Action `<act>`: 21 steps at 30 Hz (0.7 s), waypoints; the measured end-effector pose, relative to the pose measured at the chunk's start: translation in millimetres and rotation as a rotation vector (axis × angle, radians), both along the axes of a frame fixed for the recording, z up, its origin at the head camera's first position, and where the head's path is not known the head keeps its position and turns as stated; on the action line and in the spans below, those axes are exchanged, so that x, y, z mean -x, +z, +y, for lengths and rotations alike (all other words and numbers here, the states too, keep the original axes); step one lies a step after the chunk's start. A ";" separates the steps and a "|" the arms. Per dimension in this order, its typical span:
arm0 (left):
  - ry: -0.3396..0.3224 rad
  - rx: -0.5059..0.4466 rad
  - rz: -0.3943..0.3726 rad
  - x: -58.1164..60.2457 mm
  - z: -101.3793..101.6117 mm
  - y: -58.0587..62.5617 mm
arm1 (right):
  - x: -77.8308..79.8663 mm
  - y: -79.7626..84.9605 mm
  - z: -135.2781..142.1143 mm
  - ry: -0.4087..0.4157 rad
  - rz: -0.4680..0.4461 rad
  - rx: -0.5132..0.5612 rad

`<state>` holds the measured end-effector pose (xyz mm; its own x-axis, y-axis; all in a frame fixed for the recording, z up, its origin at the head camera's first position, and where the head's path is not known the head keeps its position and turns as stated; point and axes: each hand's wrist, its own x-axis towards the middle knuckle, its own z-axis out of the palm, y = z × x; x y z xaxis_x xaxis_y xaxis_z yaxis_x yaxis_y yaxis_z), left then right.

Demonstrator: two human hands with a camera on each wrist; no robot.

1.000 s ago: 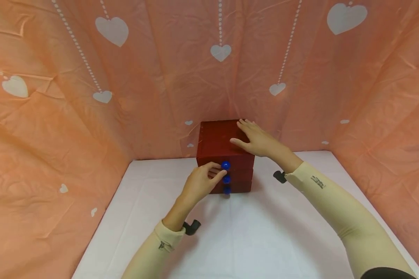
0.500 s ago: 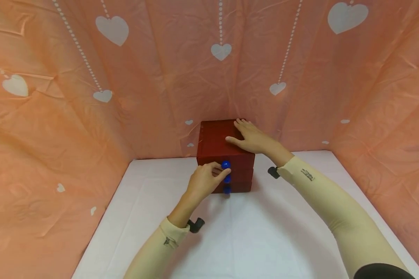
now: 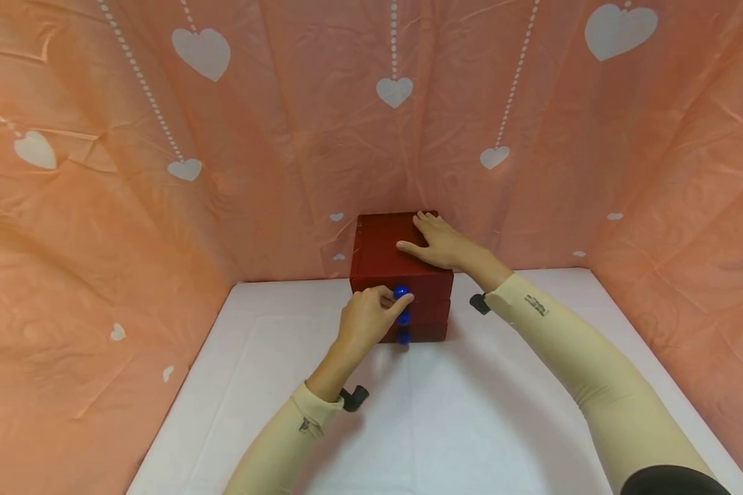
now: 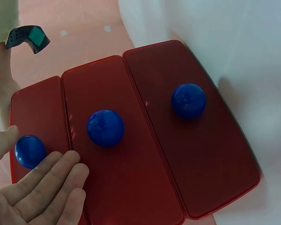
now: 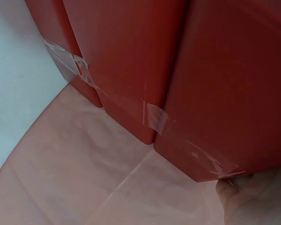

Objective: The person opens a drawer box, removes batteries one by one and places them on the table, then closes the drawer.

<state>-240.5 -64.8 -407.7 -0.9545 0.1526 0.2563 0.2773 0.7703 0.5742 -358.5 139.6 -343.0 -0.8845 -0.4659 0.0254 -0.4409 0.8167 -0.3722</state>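
A dark red three-drawer box [image 3: 384, 244] stands at the back of the table. Blue round knobs line its front, one per drawer; the top knob [image 3: 401, 292] sits above the middle knob [image 4: 106, 128] and the bottom knob [image 4: 188, 101]. My left hand [image 3: 365, 317] is at the top knob, its thumb and fairly straight fingers on either side; the left wrist view shows no firm grip. Spread over the right part of the box top lies my right hand [image 3: 441, 246]. Only a bit of it shows in the right wrist view, by the box's edge.
A white-covered table [image 3: 470, 412] extends in front of the box. Pink cloth [image 3: 297, 137] with white hearts hangs behind and on both sides, close to the box's back. Clear tape [image 5: 157, 117] spans the drawer units' seams.
My left hand has moved right and slightly up, bringing its thumb beside the top knob. My right hand has slid a little left on the box top. The drawers look unmoved.
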 end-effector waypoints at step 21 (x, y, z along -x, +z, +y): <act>0.032 -0.012 0.077 0.7 2.5 -6.5 | 5.1 -4.4 -3.0 -0.014 -0.011 -0.012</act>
